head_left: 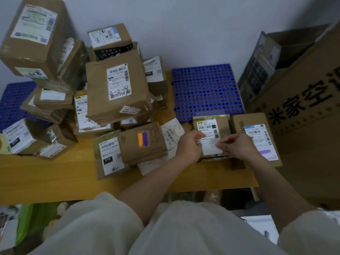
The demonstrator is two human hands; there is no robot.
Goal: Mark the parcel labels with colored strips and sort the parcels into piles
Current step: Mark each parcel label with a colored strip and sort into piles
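Nearest the person, both hands meet over the small parcel (211, 138) at the table (55, 173) front edge. The left hand (189, 144) curls on the label's (209, 138) left margin; the right hand (237, 146) pinches something at its lower right corner, too small to identify. The label's long axis runs away from the person. Right of this parcel lies one bearing a purple strip (265, 151); left, a parcel with orange and purple strips (142, 139). Beyond it, a blue grid mat (207, 91).
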